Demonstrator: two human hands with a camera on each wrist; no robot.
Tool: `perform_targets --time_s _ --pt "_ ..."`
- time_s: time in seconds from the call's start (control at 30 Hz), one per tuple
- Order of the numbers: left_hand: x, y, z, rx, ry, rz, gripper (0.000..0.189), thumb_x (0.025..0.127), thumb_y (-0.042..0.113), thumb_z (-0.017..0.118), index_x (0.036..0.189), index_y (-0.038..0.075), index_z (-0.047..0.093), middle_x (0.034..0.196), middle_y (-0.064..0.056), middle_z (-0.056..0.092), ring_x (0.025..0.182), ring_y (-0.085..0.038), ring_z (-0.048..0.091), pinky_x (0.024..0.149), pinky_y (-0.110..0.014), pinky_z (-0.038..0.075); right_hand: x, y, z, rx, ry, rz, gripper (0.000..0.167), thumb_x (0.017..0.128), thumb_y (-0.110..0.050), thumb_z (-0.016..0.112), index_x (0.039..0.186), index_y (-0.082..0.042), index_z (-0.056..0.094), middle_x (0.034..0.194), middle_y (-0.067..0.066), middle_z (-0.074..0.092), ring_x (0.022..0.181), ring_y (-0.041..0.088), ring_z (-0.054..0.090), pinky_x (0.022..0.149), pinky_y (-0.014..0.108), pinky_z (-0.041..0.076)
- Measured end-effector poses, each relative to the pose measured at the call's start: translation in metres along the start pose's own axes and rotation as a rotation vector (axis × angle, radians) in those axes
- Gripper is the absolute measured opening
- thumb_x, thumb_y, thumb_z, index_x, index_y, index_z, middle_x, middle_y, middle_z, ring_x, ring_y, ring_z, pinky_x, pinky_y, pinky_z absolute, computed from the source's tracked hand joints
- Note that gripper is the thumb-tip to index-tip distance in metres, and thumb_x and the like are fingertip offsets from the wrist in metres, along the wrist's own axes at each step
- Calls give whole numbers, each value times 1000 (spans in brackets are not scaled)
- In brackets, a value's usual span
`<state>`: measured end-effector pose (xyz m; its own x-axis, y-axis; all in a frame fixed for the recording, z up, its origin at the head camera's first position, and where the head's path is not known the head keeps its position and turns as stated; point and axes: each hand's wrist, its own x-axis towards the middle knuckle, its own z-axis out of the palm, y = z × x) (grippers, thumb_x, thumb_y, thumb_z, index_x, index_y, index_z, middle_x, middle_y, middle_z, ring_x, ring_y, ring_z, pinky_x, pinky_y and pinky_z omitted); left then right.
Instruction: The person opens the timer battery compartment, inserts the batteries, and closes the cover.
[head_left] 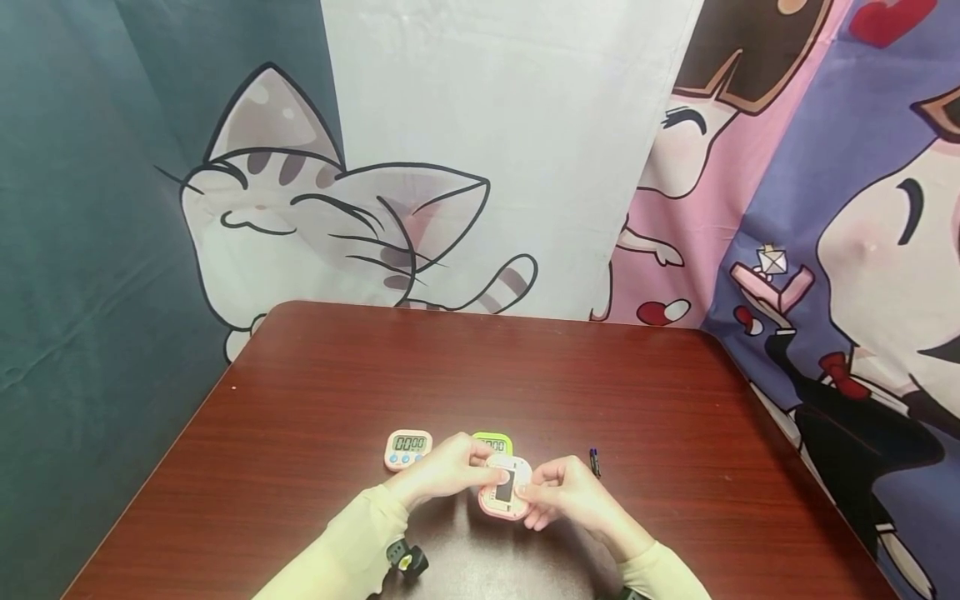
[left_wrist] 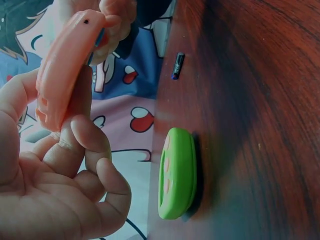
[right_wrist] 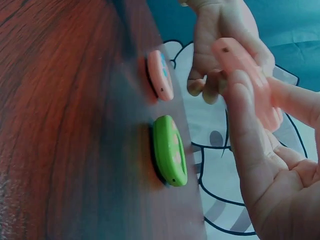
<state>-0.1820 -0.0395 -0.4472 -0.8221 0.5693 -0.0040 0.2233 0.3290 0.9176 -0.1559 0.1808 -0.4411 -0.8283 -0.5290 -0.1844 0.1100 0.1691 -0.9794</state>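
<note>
A pink digital timer (head_left: 495,505) is held between both hands above the table, its back turned up toward the head view. A dark rectangular area shows in the middle of that back. My left hand (head_left: 448,473) pinches the timer's left side between thumb and fingers. From the other side, my right hand (head_left: 570,493) pinches its right edge, thumb on the back. In the left wrist view the pink timer (left_wrist: 65,70) appears edge-on, with blue buttons facing away. Its display is hidden from the head view.
On the brown table (head_left: 480,367), a green timer (head_left: 495,439) lies just behind the held one, partly covered. Another pink timer (head_left: 408,451) with blue buttons lies left of my left hand. A small dark cylinder with a blue end (head_left: 595,462), like a battery, lies beyond my right hand.
</note>
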Motion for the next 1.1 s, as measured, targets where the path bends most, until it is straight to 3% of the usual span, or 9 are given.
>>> perform_targets --time_s 0.27,0.5,0.83,0.97,1.1 --pt "0 -2 -1 -36 -16 -18 14 84 20 70 80 6 69 64 6 60 58 -2 47 55 -18 38 0 3 2 -24 28 6 25 87 -16 66 81 9 63 67 19 67 55 17 66 54 34 55" --pt "0 1 0 -5 -19 -9 15 84 21 70 78 7 69 64 5 63 57 -2 47 54 -18 36 1 4 2 -71 68 38 29 85 -22 70 75 4 63 63 11 67 50 14 63 51 33 54" --pt "-2 2 2 -27 -21 -13 13 83 19 71 83 6 70 69 1 66 60 -2 52 58 -19 41 0 3 2 -110 50 -13 31 86 -16 69 74 11 59 63 21 65 47 12 61 54 55 50" --pt "-2 5 2 -45 -13 -8 14 84 19 71 83 5 70 69 1 66 60 -3 51 58 -19 41 0 3 1 -104 41 -41 33 86 -14 69 76 15 57 65 24 65 47 10 61 50 44 53" --pt "-3 6 2 -55 -2 -7 14 84 19 71 83 5 70 69 1 65 60 -4 52 57 -19 41 1 3 -1 -98 27 -52 32 87 -13 68 78 16 57 64 16 66 48 9 61 49 38 54"
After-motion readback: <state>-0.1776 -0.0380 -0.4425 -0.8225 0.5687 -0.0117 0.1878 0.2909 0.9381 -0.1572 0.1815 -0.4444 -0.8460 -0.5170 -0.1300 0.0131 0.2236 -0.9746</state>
